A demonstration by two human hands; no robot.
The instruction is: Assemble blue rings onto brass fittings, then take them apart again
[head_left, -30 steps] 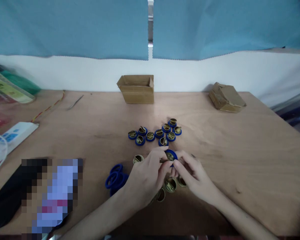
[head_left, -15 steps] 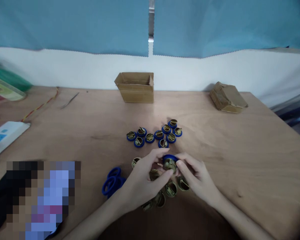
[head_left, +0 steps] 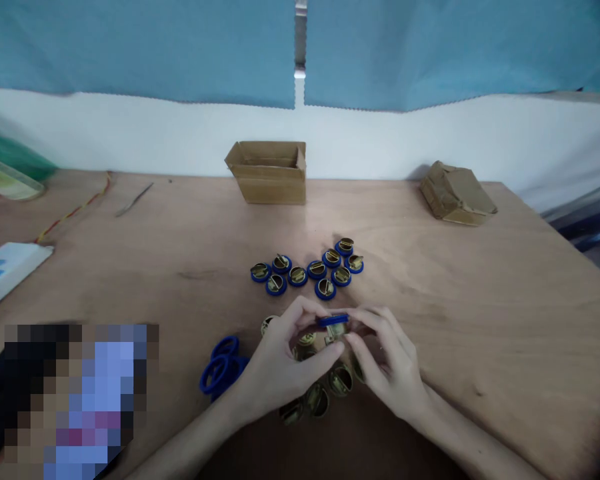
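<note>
Between the fingertips of both hands is a round metal piece with a pin clasp, like a badge back, with a blue ring (head_left: 334, 320) along its upper edge. My left hand (head_left: 290, 360) grips it from the left with thumb and fingers. From the right, my right hand (head_left: 390, 360) pinches it too. Under the hands lie several loose brass-coloured badge backs (head_left: 340, 380), partly covered by the fingers. Beyond the hands, several badge backs set in blue rings (head_left: 325, 288) lie pin side up. Left of my left wrist is a small pile of loose blue rings (head_left: 217, 373).
An open cardboard box (head_left: 273, 187) stands at the table's back, and a crumpled cardboard box (head_left: 457, 193) sits back right. On the left are a white device (head_left: 15, 267), a twisted cord (head_left: 75, 212), a thin metal tool (head_left: 135, 199) and a blurred-out phone-like object (head_left: 105, 393).
The held piece has turned in my fingers, so its blue ring now shows edge-on. My right hand has shifted its fingers around it. The camera view has moved slightly.
</note>
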